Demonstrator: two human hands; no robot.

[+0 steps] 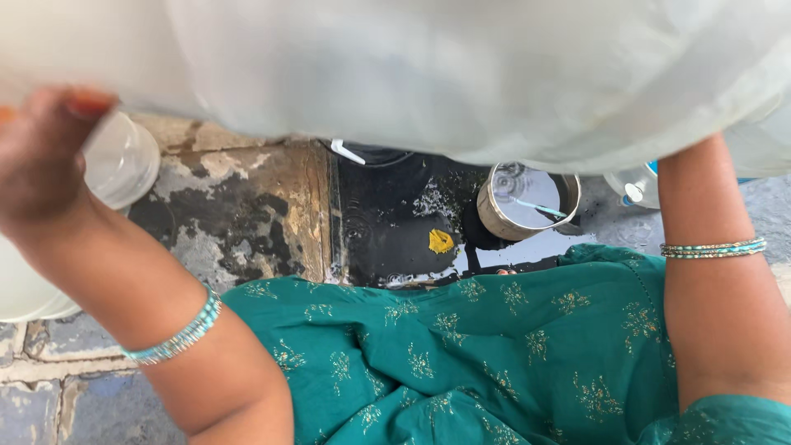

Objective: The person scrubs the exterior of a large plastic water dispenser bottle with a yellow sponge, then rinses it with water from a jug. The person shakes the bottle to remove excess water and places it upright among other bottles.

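Left hand grips a pale cloth raised above a wet dark floor and steel pot.

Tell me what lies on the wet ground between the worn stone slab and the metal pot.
In the head view, a small yellow scrap lies in dark water between the stone slab and metal pot.

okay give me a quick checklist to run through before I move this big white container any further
1. Left hand on the white container: ok, fingers at its edge.
2. Right hand grip: cannot tell, the hand is hidden behind the container.
3. Wet black floor below: not ok, it looks slippery.
4. Steel pot of water beneath the container: not ok, directly in the way.
5. Yellow scrap on the wet floor: not ok, underfoot.
6. Green garment clear of the puddle: cannot tell.
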